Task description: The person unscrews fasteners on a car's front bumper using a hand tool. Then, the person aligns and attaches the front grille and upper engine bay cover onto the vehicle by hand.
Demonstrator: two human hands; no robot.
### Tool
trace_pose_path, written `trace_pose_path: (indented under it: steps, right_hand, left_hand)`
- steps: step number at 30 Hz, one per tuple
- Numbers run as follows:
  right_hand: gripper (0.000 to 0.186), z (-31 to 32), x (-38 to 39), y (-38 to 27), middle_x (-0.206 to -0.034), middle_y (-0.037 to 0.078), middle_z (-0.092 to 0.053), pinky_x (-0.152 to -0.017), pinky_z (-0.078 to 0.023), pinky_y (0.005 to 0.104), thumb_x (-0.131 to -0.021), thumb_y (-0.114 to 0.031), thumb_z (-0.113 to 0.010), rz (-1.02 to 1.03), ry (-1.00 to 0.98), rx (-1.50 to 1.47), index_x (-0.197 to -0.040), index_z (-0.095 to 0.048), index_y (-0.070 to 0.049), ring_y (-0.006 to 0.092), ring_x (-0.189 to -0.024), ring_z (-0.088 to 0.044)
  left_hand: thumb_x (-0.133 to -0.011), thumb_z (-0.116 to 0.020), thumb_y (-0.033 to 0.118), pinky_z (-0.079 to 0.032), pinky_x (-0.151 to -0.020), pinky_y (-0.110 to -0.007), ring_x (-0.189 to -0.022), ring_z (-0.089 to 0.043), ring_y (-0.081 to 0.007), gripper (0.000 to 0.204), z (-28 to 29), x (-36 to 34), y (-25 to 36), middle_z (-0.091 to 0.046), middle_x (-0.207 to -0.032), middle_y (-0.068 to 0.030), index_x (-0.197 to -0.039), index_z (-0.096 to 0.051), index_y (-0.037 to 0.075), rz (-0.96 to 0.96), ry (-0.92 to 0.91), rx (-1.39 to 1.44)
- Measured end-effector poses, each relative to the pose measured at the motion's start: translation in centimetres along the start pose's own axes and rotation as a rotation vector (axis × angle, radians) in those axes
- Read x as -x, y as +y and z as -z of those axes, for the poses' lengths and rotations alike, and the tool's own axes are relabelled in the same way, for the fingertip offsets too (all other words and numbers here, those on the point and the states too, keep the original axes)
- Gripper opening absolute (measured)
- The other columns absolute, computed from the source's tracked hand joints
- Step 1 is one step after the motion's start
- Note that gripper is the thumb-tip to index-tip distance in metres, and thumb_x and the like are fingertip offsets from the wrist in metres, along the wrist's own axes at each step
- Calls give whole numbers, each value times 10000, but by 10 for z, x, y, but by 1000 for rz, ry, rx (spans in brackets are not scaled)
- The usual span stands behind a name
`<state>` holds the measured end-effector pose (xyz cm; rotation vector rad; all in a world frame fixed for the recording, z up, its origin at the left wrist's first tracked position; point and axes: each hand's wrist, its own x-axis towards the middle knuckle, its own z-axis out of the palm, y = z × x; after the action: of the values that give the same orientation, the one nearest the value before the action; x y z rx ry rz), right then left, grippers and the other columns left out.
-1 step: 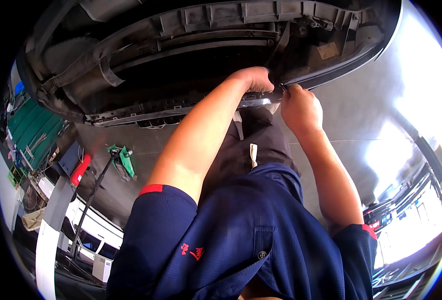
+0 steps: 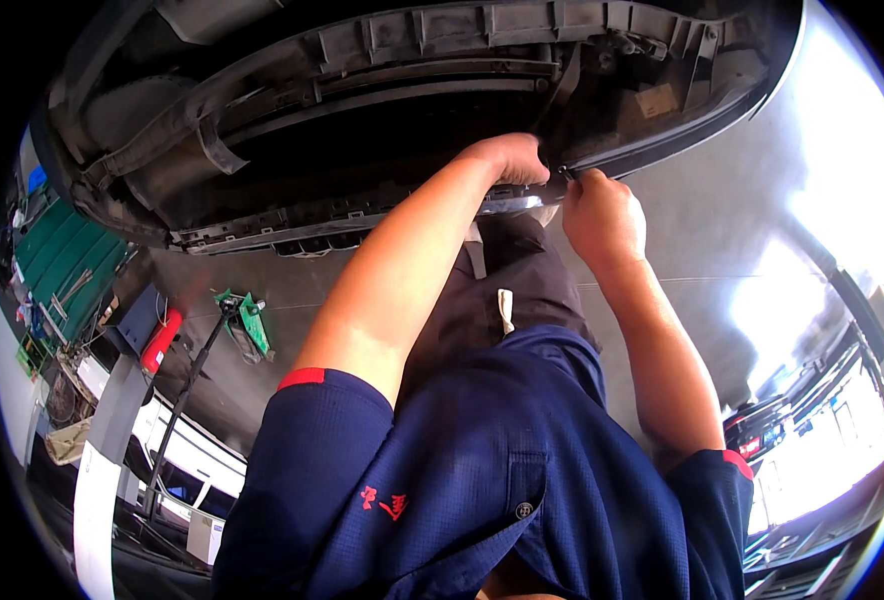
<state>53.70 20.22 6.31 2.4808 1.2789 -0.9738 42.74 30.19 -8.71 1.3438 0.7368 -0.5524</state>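
A car's dark front bumper with its underside panel fills the top of the view. My left hand reaches up to the bumper's lower edge, fingers curled over it. Just to its right, my right hand is closed, with fingertips pinched on a small dark clip where the edge meets the bumper corner. Both bare forearms come out of a navy shirt with red sleeve trim. Dark trousers with a white tag show between the arms.
A green floor jack with a long handle lies on the grey concrete floor at left. A red cylinder, a green rack and a white post stand at far left. At right is a bright doorway.
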Motion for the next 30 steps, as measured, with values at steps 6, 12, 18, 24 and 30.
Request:
trace_pose_path:
  steps: [6, 12, 18, 24, 30]
  right_hand:
    - [288, -7, -1, -5, -858, 280, -711, -792, -564, 533, -981, -282, -588, -187, 78, -155, -940, -677, -11, 471, -844, -699]
    - [219, -15, 2, -12, -841, 230, -696, -777, -554, 540, -954, -235, -628, -52, 189, -122, -893, -622, -25, 467, -840, -681]
    - [262, -12, 0, -25, -826, 220, -678, -742, -536, 552, -943, -252, -647, -165, 118, -51, -832, -600, -20, 465, -823, -666]
    - [300, -16, -8, -21, -854, 246, -709, -758, -550, 503, -962, -293, -636, -465, -26, -254, -906, -672, -1, 476, -810, -668]
    - [277, -17, -2, -24, -823, 247, -691, -773, -544, 525, -966, -281, -629, -249, 153, -241, -919, -651, -9, 474, -806, -667]
  left_hand:
    - [-762, -688, 214, -541, -1001, -421, -1181, -666, -399, 526, -12, 2, 5, -674, -1238, -312, -1197, -683, -82, -64, 121, -187]
    - [-817, -679, 232, -534, -1017, -431, -1202, -652, -403, 501, -6, 2, 2, -677, -1244, -295, -1202, -670, -88, -110, 63, -191]
    - [-832, -721, 257, -524, -1021, -452, -1192, -642, -418, 514, -13, -3, -11, -672, -1253, -285, -1228, -648, -61, -93, 74, -62]
    - [-887, -702, 358, -537, -1003, -459, -1162, -661, -416, 516, -9, 11, 1, -687, -1220, -276, -1199, -668, -52, -86, 154, -154]
    - [-894, -712, 369, -540, -997, -460, -1156, -663, -419, 517, -5, 12, 6, -685, -1221, -279, -1191, -667, -53, -38, 101, -116]
